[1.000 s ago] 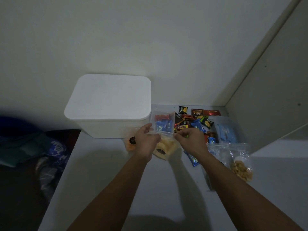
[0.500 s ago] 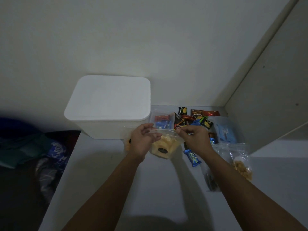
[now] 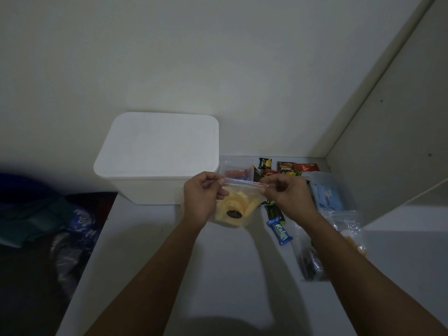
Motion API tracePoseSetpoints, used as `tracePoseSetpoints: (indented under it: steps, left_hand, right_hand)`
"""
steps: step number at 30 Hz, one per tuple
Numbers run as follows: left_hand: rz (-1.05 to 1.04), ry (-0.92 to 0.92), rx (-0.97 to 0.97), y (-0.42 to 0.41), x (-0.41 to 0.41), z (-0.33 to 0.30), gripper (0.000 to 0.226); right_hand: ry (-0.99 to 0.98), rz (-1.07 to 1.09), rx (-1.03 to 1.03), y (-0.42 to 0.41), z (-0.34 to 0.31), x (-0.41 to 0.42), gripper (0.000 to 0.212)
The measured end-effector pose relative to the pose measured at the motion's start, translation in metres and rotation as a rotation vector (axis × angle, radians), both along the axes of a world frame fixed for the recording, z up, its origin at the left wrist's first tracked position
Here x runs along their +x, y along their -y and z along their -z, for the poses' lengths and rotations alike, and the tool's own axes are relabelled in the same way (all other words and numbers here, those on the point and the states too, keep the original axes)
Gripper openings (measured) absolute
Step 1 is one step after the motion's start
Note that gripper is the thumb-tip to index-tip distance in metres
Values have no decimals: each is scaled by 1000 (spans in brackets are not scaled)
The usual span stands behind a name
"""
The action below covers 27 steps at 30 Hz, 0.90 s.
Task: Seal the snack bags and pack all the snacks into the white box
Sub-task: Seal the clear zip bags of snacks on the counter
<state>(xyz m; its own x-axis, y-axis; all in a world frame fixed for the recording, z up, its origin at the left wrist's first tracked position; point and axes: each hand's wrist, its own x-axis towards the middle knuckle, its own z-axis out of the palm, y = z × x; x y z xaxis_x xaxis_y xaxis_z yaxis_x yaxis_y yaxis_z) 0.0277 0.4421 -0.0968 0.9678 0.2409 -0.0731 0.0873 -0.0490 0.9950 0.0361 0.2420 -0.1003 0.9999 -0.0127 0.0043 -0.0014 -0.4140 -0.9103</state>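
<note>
Both our hands are pinched shut on one clear bag [image 3: 238, 204]: the left hand [image 3: 202, 196] grips its top strip at the left end, the right hand [image 3: 287, 196] at the right end. We hold it off the worktop [image 3: 218, 275], just in front of the box [image 3: 157, 156], with the strip pulled straight between our fingertips. Whether that strip is pressed closed yet, we cannot tell.

From the largest thing down: the worktop runs into a corner, and the box stands on it at the back left, its lid on. We judge that nothing can go in until that lid comes off, and we cannot see whether anything is inside. To the right lies the pile of loose snacks [image 3: 286, 168], small wrapped packets against the wall, with a pale blue pack [image 3: 329, 195] beside them. Nearer us lie two more clear bags, one with nuts [image 3: 351, 234] at the far right and one with dark contents [image 3: 310, 260] partly under our right forearm; a blue bar [image 3: 280, 230] lies between them and the bag we hold.

So we judge the task to be early: one bag is being sealed, other bags may need the same, and all the packing is left.
</note>
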Motion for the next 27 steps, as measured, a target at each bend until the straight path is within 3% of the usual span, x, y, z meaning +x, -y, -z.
tracePoseSetpoints:
  steps: [9, 14, 20, 27]
  left_hand:
    - [10, 84, 138, -1, 6, -10, 16]
    - [39, 85, 79, -2, 10, -16, 27]
    - [33, 111, 80, -1, 10, -23, 24]
    - [121, 69, -76, 1, 10, -27, 28]
  right_hand:
    - [125, 46, 26, -3, -21, 2, 16]
    - [132, 50, 104, -2, -27, 6, 25]
    - [164, 9, 124, -4, -36, 3, 50]
    - [121, 73, 215, -10, -40, 1, 41]
